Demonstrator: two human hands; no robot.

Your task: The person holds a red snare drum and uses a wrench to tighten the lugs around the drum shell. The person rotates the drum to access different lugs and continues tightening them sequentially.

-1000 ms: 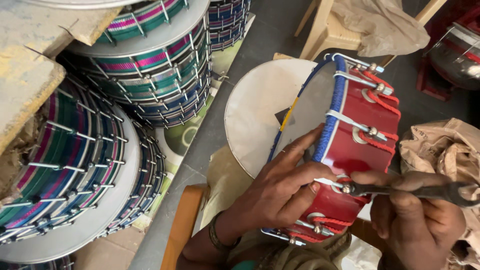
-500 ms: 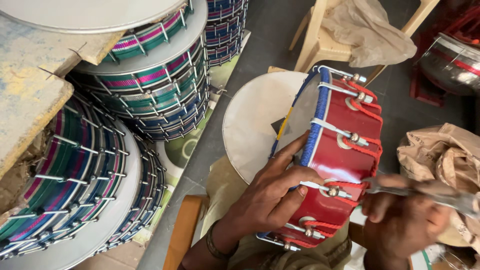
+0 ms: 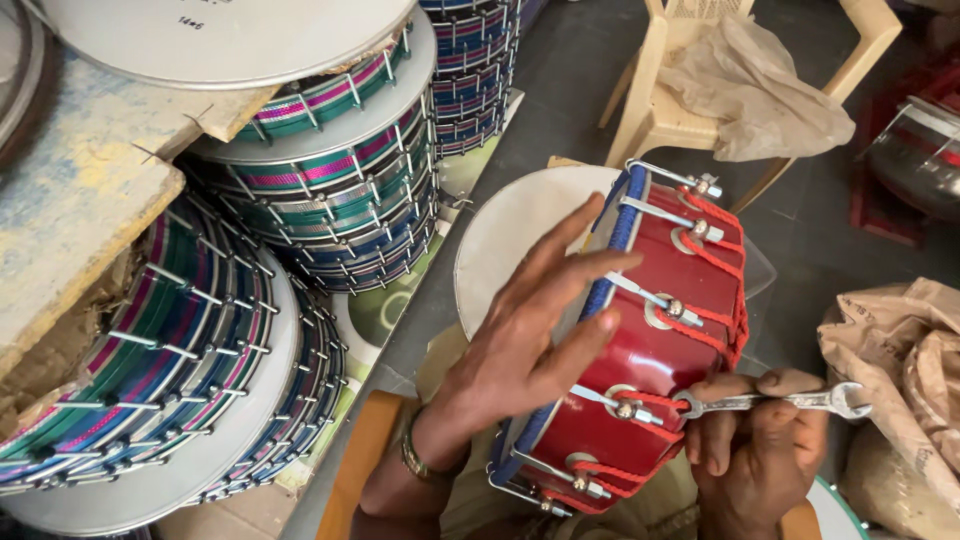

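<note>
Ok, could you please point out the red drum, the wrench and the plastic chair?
red drum [image 3: 640, 360], head view, on its glossy red shell.
wrench [image 3: 775, 402], head view, on the middle of its metal shaft, held by the right hand [image 3: 755, 455].
plastic chair [image 3: 640, 110], head view, on its cream front leg.

The floor is dark grey. A cream plastic chair stands on it with a crumpled brown bag on its seat.
</note>
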